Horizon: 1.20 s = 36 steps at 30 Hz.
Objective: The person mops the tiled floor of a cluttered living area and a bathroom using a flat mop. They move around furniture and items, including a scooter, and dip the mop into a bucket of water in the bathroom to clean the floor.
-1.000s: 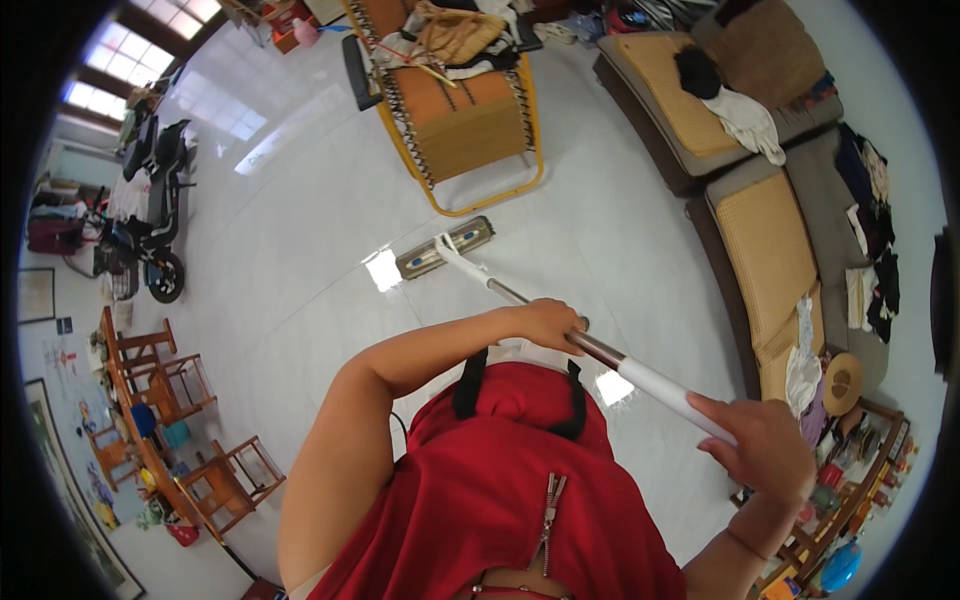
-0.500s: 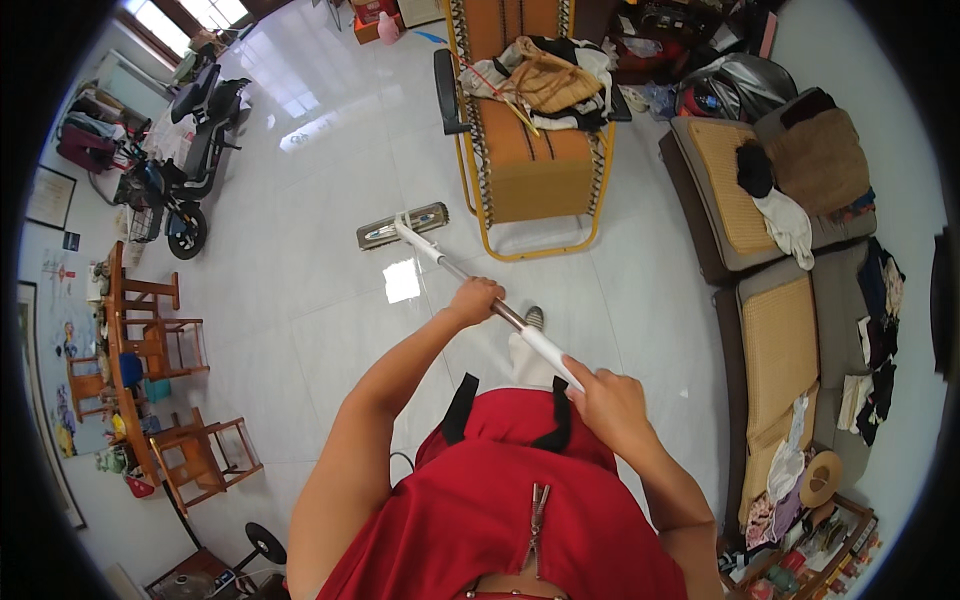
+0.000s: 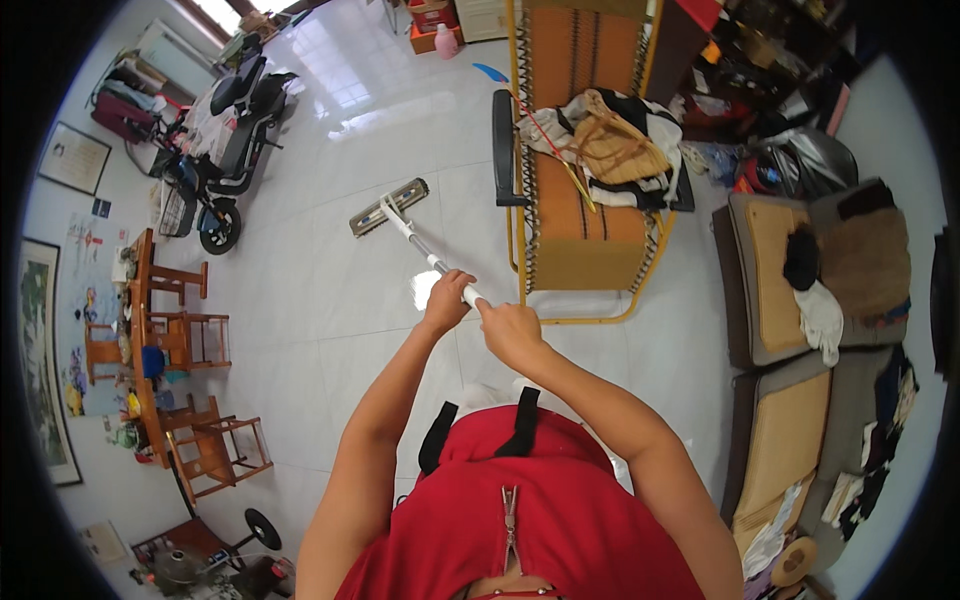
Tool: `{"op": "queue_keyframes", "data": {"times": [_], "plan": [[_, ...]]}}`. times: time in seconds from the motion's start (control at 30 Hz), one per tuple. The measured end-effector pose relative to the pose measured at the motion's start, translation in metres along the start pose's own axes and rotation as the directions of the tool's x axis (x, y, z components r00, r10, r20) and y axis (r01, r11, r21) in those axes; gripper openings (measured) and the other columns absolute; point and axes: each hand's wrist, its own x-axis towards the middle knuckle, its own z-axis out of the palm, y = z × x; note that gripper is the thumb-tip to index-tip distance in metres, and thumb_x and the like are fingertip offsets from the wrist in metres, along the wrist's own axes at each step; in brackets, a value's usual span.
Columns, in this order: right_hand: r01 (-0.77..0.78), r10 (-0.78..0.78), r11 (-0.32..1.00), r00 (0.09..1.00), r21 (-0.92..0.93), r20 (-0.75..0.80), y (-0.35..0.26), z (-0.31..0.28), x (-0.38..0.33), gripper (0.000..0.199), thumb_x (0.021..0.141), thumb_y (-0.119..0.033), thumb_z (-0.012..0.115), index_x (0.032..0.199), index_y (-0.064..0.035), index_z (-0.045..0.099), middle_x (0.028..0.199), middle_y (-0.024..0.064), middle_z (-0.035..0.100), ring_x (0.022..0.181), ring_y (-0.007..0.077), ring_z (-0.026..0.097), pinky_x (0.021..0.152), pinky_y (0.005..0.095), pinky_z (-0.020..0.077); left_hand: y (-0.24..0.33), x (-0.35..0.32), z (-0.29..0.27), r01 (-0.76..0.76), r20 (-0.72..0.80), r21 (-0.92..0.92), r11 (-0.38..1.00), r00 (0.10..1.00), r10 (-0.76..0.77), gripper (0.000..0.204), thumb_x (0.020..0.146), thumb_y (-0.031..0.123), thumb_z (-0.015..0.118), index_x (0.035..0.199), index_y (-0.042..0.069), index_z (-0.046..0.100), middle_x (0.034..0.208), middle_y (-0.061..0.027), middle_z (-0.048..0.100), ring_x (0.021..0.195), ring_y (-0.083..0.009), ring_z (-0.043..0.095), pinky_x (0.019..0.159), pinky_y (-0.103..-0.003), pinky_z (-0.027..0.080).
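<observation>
A flat mop (image 3: 388,207) with a grey rectangular head lies on the pale tiled floor ahead of me, left of the lounge chair. Its white and grey pole slants back toward my body. My left hand (image 3: 449,299) is closed round the pole's lower part. Right behind it, my right hand (image 3: 511,333) wraps the upper end, and the two hands almost touch. Both arms reach forward over my red top. The pole's end is hidden in my right hand.
An orange lounge chair (image 3: 584,262) with a bag and clothes on it stands ahead to the right. Sofas (image 3: 786,440) line the right side. On the left are an electric scooter (image 3: 222,160), a wooden table (image 3: 146,340) and wooden chairs (image 3: 222,452). Glossy floor (image 3: 340,380) reflects window light.
My right hand has come forward and left, close behind my left hand. The mop head has swung to a steeper slant and sits farther from the chair. My view has shifted left.
</observation>
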Motion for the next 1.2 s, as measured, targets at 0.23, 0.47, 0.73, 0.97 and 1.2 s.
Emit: {"op": "queue_keyframes", "data": {"times": [0.23,0.47,0.73,0.97,1.2], "plan": [[0.043,-0.047,0.998,0.993,0.040,0.112,-0.021,-0.023,0.151,0.033,0.088,-0.026,0.062,0.116,-0.0091,0.059,0.076,0.0165,0.068,0.073,0.0350,0.068,0.064,0.0468,0.0516,-0.084,0.086,-0.051,0.018,-0.136,0.100,0.995,0.991,-0.004,0.020,0.069,0.004,0.070,0.088,0.007,0.064,0.095,-0.0072,0.064,0.094,-0.0308,0.060,0.079,-0.043,0.048],[-0.233,0.076,0.595,0.969,0.769,0.235,-0.016,-0.126,0.266,0.051,0.095,-0.048,0.050,0.122,-0.0064,0.062,0.078,0.0131,0.066,0.063,0.0227,0.063,0.061,0.0361,0.0503,-0.140,0.208,-0.130,-0.010,-0.029,-0.059,0.998,1.000,0.009,0.021,0.070,0.005,0.070,0.089,0.009,0.063,0.089,-0.0077,0.065,0.096,-0.0315,0.060,0.085,-0.044,0.044],[-0.312,0.383,0.608,0.921,0.730,0.075,0.063,-0.141,0.366,0.047,0.093,-0.039,0.059,0.125,-0.0035,0.060,0.078,0.0070,0.066,0.061,0.0119,0.058,0.057,0.0273,0.0465,-0.154,0.371,-0.206,-0.016,-0.107,-0.286,0.958,0.994,-0.015,0.022,0.074,0.006,0.071,0.094,0.006,0.062,0.085,-0.0143,0.067,0.082,-0.0363,0.063,0.070,-0.043,0.049],[-0.271,0.376,0.850,0.912,0.451,-0.161,0.185,-0.194,0.483,0.047,0.089,-0.036,0.062,0.123,-0.0022,0.061,0.093,0.0189,0.068,0.087,0.0333,0.065,0.077,0.0412,0.0495,-0.181,0.489,-0.224,-0.029,-0.143,-0.249,0.968,0.990,-0.007,0.025,0.079,0.012,0.071,0.102,0.009,0.062,0.087,-0.0150,0.067,0.081,-0.0350,0.064,0.071,-0.042,0.049],[-0.273,0.285,0.955,0.743,0.116,-0.606,0.271,-0.303,0.669,0.049,0.086,-0.033,0.065,0.126,-0.0056,0.058,0.122,0.0200,0.055,0.118,0.0378,0.046,0.098,0.0450,0.0399,-0.205,0.603,-0.279,0.216,-0.066,-0.401,0.890,0.962,-0.263,0.021,0.088,0.020,0.069,0.097,0.004,0.059,0.069,-0.0044,0.055,0.063,-0.0138,0.047,0.062,-0.029,0.044]]}}
